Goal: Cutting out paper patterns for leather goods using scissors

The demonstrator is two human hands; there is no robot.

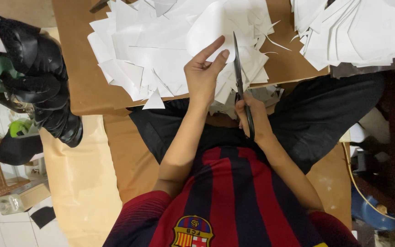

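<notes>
Near edge: the person sits cross-legged on the floor, lap and dark trousers point(325, 119) filling the near middle; brown paper sheeting point(83, 183) covers the floor to the near left.
Open room: little free space near the hands; the knees close in on both sides, and the counter's near edge runs just above the wrists.
Right hand: the right hand point(252, 116) is closed through the handles of one pair of scissors point(239, 77), low at the counter's near edge.
Scissors: the blades point away from the person, standing almost straight up in the view, their tips at the edge of a rounded white piece.
Left hand: the left hand point(204, 73) lies just left of the blades, fingers spread narrow, pinching and steadying the white sheet point(206, 27) with the thumb stretched toward the blades.
Sheet: it rests on the scrap heap, touching the left hand, directly beyond both hands.
Counter: a brown board counter point(76, 68), bare along its left side and near corner.
Counts: two hands, one pair of scissors, two white paper heaps.
Far left heap: loose angular offcuts point(133, 50), too many to count.
Far right heap: a neater stack of cut pieces point(357, 32), well apart from the hands.
Left margin: a pile of black moulded pieces point(46, 77) beside the counter.
</notes>
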